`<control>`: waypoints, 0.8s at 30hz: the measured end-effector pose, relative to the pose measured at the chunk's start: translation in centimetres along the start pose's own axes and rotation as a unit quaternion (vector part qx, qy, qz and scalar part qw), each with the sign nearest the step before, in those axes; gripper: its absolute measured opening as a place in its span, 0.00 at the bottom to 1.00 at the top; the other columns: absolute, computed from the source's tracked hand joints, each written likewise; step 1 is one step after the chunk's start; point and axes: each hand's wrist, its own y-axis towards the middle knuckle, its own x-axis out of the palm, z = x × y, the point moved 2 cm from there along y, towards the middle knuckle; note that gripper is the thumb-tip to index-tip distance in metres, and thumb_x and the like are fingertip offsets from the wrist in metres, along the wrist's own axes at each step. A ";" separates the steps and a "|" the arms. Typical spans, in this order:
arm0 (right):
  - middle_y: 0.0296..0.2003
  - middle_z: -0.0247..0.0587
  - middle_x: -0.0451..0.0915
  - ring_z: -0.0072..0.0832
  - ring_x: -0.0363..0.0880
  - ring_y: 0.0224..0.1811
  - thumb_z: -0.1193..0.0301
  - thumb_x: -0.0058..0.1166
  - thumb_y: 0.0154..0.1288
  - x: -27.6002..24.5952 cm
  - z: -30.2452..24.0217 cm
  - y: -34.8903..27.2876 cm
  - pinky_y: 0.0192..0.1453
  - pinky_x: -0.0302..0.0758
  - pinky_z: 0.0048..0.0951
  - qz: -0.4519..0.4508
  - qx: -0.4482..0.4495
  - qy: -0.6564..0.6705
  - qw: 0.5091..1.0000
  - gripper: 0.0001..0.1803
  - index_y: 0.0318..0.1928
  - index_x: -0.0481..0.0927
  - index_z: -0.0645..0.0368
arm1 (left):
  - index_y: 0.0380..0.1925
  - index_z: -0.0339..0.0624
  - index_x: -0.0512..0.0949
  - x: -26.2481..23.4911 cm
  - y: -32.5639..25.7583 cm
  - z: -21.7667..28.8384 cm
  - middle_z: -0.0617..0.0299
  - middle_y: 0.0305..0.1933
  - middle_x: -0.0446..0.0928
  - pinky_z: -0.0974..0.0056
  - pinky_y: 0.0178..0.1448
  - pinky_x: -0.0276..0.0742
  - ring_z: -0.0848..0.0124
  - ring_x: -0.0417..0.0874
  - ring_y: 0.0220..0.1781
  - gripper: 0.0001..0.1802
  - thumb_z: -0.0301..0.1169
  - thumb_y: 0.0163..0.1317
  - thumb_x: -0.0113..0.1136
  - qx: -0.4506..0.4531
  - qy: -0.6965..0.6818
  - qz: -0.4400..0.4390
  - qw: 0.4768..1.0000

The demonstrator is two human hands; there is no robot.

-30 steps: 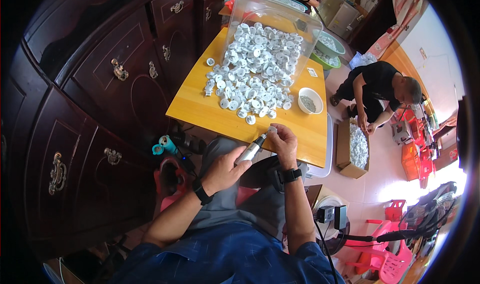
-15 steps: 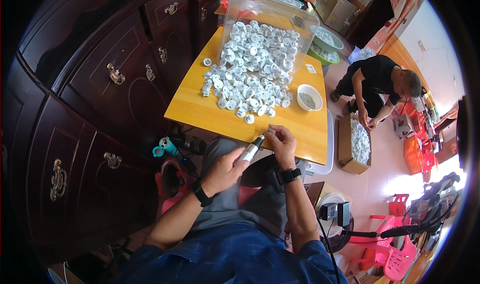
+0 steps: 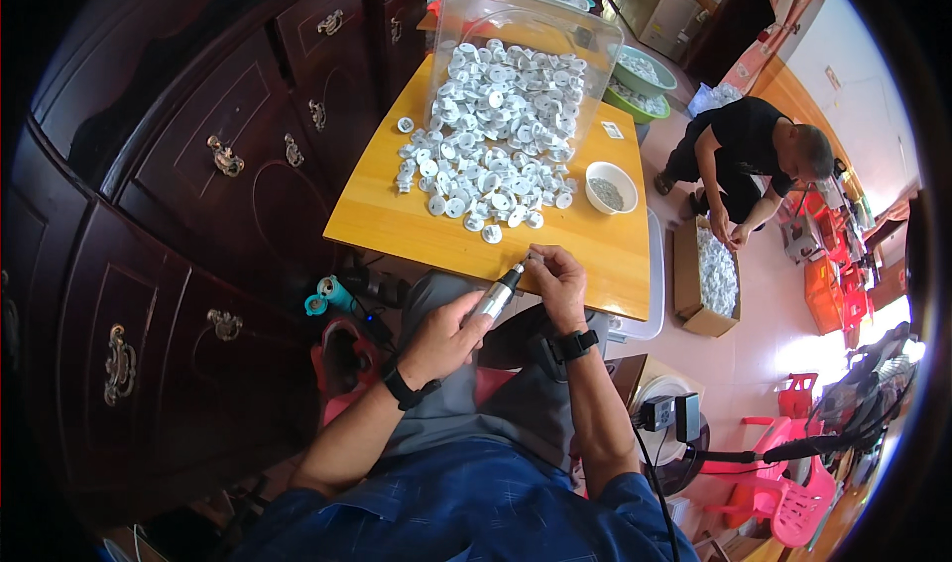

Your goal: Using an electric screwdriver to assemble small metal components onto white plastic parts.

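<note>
My left hand (image 3: 445, 338) is wrapped round a silver and black pen-shaped electric screwdriver (image 3: 496, 296), its tip pointing up and to the right. At that tip the thumb and fingers of my right hand (image 3: 558, 277) are pinched together; what they hold is too small and hidden to make out. Both hands are just off the near edge of the yellow wooden table (image 3: 397, 227). Beyond them a heap of round white plastic parts (image 3: 496, 180) spills out of a clear plastic bin (image 3: 607, 76) lying on its side. To its right stands a white bowl (image 3: 611, 187) of small grey pieces.
Dark wooden cabinets (image 3: 178, 195) line the left side. At the right a person (image 3: 734, 156) crouches over a cardboard box (image 3: 706, 275) of white parts. Green basins (image 3: 645, 71) stand past the table; pink plastic chairs (image 3: 793, 498) and a fan (image 3: 863, 403) are at lower right.
The view has shifted slightly. My hands keep nearly the same pose, with the screwdriver still in my left hand and its tip at my right fingers.
</note>
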 end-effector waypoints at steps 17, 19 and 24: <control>0.43 0.45 0.81 0.45 0.80 0.47 0.77 0.58 0.57 -8.6 -2.2 4.2 0.52 0.76 0.41 0.083 -0.080 -0.432 0.894 0.08 0.37 0.86 0.56 | 0.63 0.38 0.69 -0.2 -0.2 1.2 0.68 0.35 0.77 0.76 0.26 0.72 0.84 0.72 0.28 0.23 0.35 0.71 0.54 -0.022 -0.060 -0.018 0.998; 0.42 0.45 0.81 0.45 0.79 0.47 0.77 0.57 0.57 -8.3 -2.7 4.5 0.52 0.76 0.41 0.119 -0.118 -0.444 0.880 0.08 0.37 0.85 0.56 | 0.61 0.37 0.70 -0.1 -0.2 1.5 0.68 0.35 0.77 0.76 0.26 0.71 0.84 0.72 0.27 0.22 0.35 0.71 0.53 -0.018 -0.061 -0.014 0.998; 0.38 0.47 0.82 0.47 0.81 0.42 0.75 0.56 0.59 -6.4 -4.5 5.7 0.48 0.77 0.44 0.162 -0.186 -0.467 0.849 0.06 0.36 0.84 0.57 | 0.62 0.37 0.70 -0.4 -0.2 0.9 0.68 0.35 0.77 0.75 0.27 0.72 0.84 0.73 0.29 0.23 0.35 0.71 0.54 -0.020 -0.054 -0.007 0.998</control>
